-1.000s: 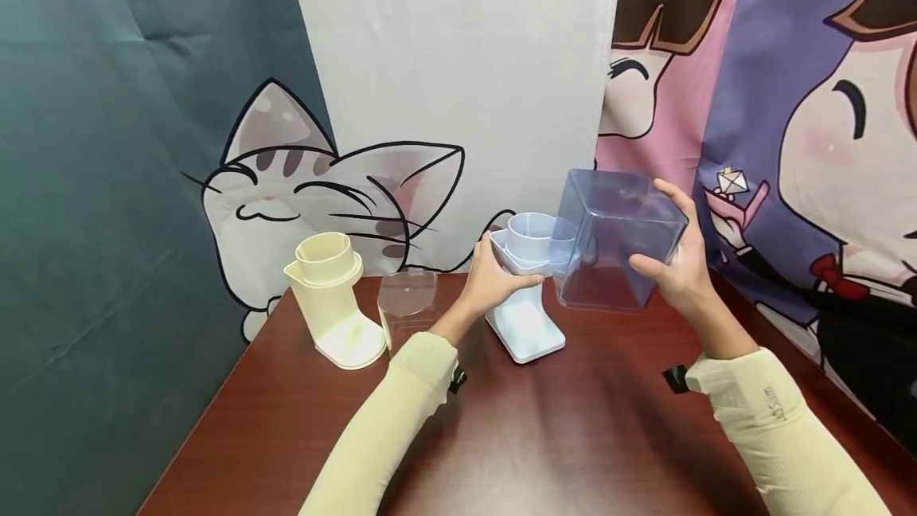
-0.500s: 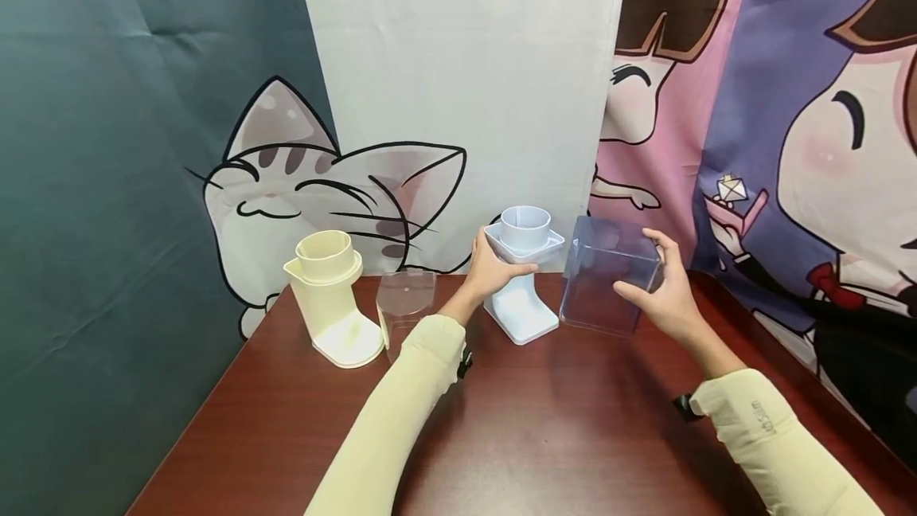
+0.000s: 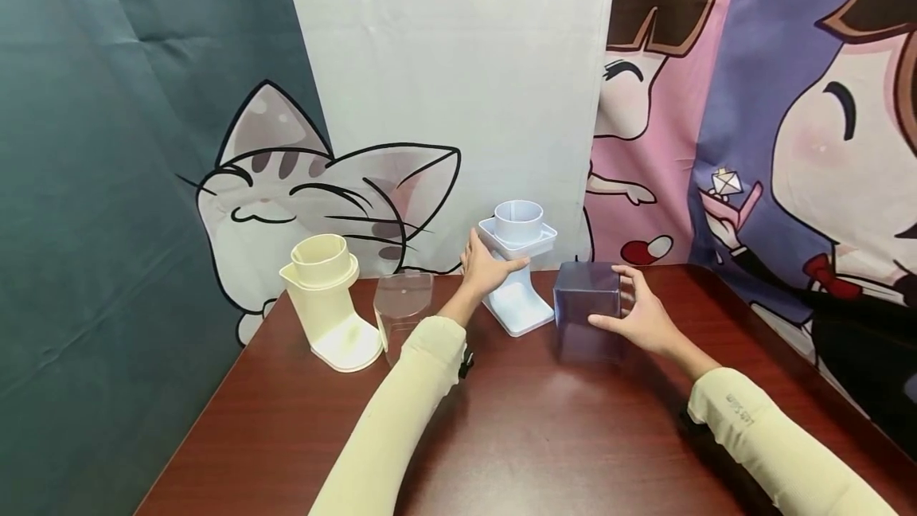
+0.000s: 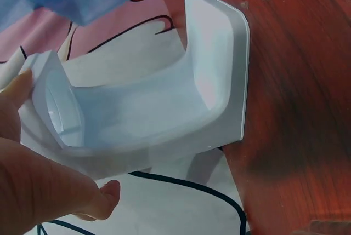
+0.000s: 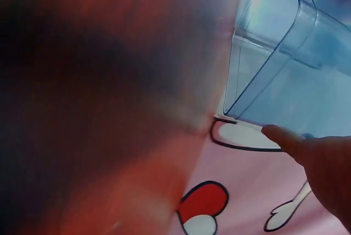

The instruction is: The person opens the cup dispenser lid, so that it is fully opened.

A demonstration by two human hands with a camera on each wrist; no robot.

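Observation:
A light blue plastic dispenser stand [image 3: 519, 302] with a round collar on a square top stands near the table's back edge. My left hand [image 3: 485, 271] grips its upper part from the left side; the left wrist view shows the stand's curved neck [image 4: 137, 109] and flat foot. To its right, a clear bluish plastic container [image 3: 583, 289] sits closed side up, its lower part faint against the table. My right hand [image 3: 642, 319] holds its right side between thumb and fingers. In the right wrist view the container's [image 5: 274, 76] lower edge appears at table level.
A cream dispenser stand [image 3: 325, 285] of similar make stands at the back left. Next to it is a clear colourless container [image 3: 404, 293], partly behind my left sleeve. The reddish-brown table [image 3: 537, 428] meets printed curtains [image 3: 444, 62] at the back and sides.
My right hand has lowered the bluish container from beside the stand's top to the table, tilted before and level now. My left hand keeps hold of the stand, which appears slightly farther back.

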